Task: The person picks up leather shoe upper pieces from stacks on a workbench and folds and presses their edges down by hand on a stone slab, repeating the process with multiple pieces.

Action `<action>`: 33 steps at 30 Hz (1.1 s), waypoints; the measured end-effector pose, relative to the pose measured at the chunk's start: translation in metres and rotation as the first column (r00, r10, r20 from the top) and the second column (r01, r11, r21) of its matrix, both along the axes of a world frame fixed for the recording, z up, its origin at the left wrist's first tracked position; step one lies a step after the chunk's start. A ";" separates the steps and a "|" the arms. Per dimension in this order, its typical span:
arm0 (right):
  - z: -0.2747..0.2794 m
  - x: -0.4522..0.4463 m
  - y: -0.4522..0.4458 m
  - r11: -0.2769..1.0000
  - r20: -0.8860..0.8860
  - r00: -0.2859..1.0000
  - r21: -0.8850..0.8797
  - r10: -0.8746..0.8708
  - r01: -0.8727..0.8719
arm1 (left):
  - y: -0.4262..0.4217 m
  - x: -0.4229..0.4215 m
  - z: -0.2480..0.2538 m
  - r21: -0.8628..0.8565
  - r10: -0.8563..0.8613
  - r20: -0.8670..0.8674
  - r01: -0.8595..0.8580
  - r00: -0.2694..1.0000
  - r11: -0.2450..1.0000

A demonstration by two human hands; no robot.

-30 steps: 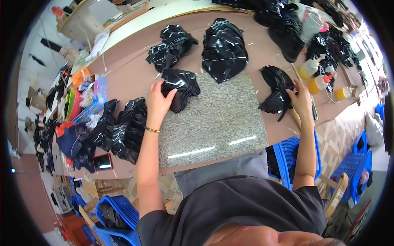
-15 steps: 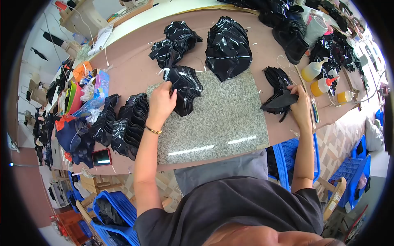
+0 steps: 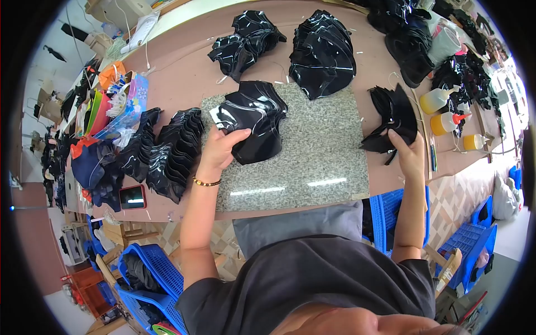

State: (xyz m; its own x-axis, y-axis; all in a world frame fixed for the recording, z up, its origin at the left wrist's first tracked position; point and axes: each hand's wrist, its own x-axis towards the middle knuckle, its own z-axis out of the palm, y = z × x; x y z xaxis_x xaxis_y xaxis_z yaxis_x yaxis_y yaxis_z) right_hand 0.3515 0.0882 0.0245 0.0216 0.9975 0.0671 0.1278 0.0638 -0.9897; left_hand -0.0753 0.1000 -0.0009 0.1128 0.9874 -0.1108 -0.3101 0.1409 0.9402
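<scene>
My left hand [image 3: 222, 146] grips the near left edge of a glossy black cut piece [image 3: 257, 120], thumb on top, over the upper left of a speckled stone slab [image 3: 301, 167]. Whether other pieces lie beneath it is hidden. To the slab's right, my right hand [image 3: 406, 148] pinches a curved matte black piece [image 3: 403, 114], thumb on its face. That piece stands tilted against a small stack of black pieces [image 3: 382, 103]. Two more glossy black stacks lie beyond the slab, a spread one [image 3: 245, 42] and a rounded one [image 3: 322, 53].
Fanned rows of black pieces [image 3: 176, 151] and a phone [image 3: 133, 197] lie left of the slab. A flowered box [image 3: 137, 103] stands behind them. At right are bottles of yellow liquid [image 3: 434, 101], a pen-like tool [image 3: 433, 156] and black boots [image 3: 410, 53]. Blue baskets [image 3: 385, 215] stand below the table.
The glossy piece under my left hand has shifted right and turned flatter. My right hand has lifted and turned the matte piece upward from its stack. The camera view has shifted slightly.
</scene>
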 end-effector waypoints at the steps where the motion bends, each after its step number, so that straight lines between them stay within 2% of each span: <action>1: -0.001 -0.005 0.001 0.999 -0.016 0.999 -0.022 0.029 -0.029 | 0.001 -0.001 -0.002 -0.079 -0.002 0.133 0.012 0.991 0.997; 4: 0.001 -0.021 0.002 0.994 -0.042 0.996 -0.065 0.085 -0.087 | 0.005 0.000 0.004 -0.074 -0.076 0.307 0.104 0.949 0.992; 5: 0.004 -0.028 0.001 0.993 -0.076 0.994 -0.079 0.080 -0.086 | 0.003 0.000 0.009 -0.058 -0.108 0.280 0.129 0.954 0.990; 8: -0.003 -0.031 0.003 0.987 -0.143 0.982 -0.081 0.124 -0.136 | -0.015 0.011 0.021 0.024 -0.204 0.086 0.203 0.975 0.979; 9: -0.001 -0.037 0.002 0.988 -0.160 0.979 -0.068 0.127 -0.140 | -0.025 0.025 0.030 0.055 -0.231 -0.083 0.235 0.969 0.970; 10: -0.001 -0.040 -0.001 0.988 -0.177 0.976 -0.060 0.129 -0.141 | -0.039 0.042 0.040 -0.001 -0.220 -0.137 0.222 0.966 0.975; 12: -0.007 -0.045 0.000 0.972 -0.254 0.953 -0.121 0.164 -0.200 | -0.051 0.055 0.020 -0.083 -0.409 -0.369 0.409 0.834 0.909; 14: -0.007 -0.052 -0.002 0.941 -0.125 0.965 -0.223 0.232 -0.255 | -0.066 0.068 -0.014 0.036 -0.279 -0.652 0.396 0.705 0.917; 15: -0.009 -0.056 -0.003 0.926 -0.066 0.959 -0.248 0.275 -0.283 | -0.071 0.073 0.009 -0.189 -0.372 -0.650 0.334 0.662 0.924; 16: -0.011 -0.059 -0.006 0.896 -0.078 0.940 -0.286 0.331 -0.339 | -0.075 0.078 0.010 0.038 -0.141 -0.726 0.244 0.673 0.969; 17: -0.010 -0.061 -0.008 0.869 -0.023 0.924 -0.332 0.381 -0.366 | -0.080 0.083 0.008 0.269 0.101 -0.744 0.157 0.661 0.950; 18: -0.009 -0.064 -0.009 0.839 0.031 0.900 -0.378 0.434 -0.391 | -0.084 0.086 0.006 0.490 0.341 -0.701 0.076 0.626 0.869; 19: -0.009 -0.066 -0.011 0.824 0.088 0.871 -0.382 0.484 -0.419 | -0.087 0.082 0.004 0.557 0.457 -0.777 0.137 0.432 0.819; 20: -0.024 -0.061 -0.010 0.799 0.102 0.842 -0.394 0.529 -0.454 | -0.089 0.076 0.004 0.585 0.427 -0.774 0.269 0.468 0.765; 22: -0.013 -0.068 -0.010 0.729 0.033 0.822 -0.485 0.568 -0.484 | -0.094 0.069 0.006 0.621 0.360 -0.772 0.506 0.523 0.598; 23: -0.014 -0.071 -0.011 0.728 -0.013 0.824 -0.461 0.567 -0.508 | -0.100 0.069 0.002 0.573 0.309 -0.819 0.656 0.484 0.490; 24: -0.016 -0.074 -0.013 0.727 -0.059 0.823 -0.437 0.564 -0.530 | -0.106 0.071 0.007 0.488 0.215 -0.871 0.728 0.441 0.482; 26: -0.018 -0.078 -0.014 0.704 -0.156 0.818 -0.438 0.553 -0.559 | -0.104 0.074 0.013 0.363 0.127 -0.928 0.768 0.351 0.527; 28: -0.019 -0.080 -0.013 0.655 -0.258 0.813 -0.490 0.522 -0.575 | -0.100 0.073 0.006 0.312 0.169 -0.950 0.781 0.262 0.541; 29: -0.021 -0.081 -0.012 0.657 -0.243 0.814 -0.491 0.527 -0.572 | -0.099 0.073 0.002 0.288 0.190 -0.957 0.787 0.219 0.546; 33: -0.026 -0.085 -0.015 0.683 -0.192 0.836 -0.498 0.514 -0.535 | -0.109 0.089 -0.011 0.369 0.329 -0.922 0.724 0.204 0.583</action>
State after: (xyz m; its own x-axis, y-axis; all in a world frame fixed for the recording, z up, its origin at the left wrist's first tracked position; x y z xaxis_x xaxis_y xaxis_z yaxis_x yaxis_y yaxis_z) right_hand 0.2667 0.0733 -0.0017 -0.5236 0.7272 -0.4439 0.1963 -0.4040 -0.8935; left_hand 0.0137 -0.0094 -0.0114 0.6646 0.6955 0.2731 0.6584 -0.7179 0.2259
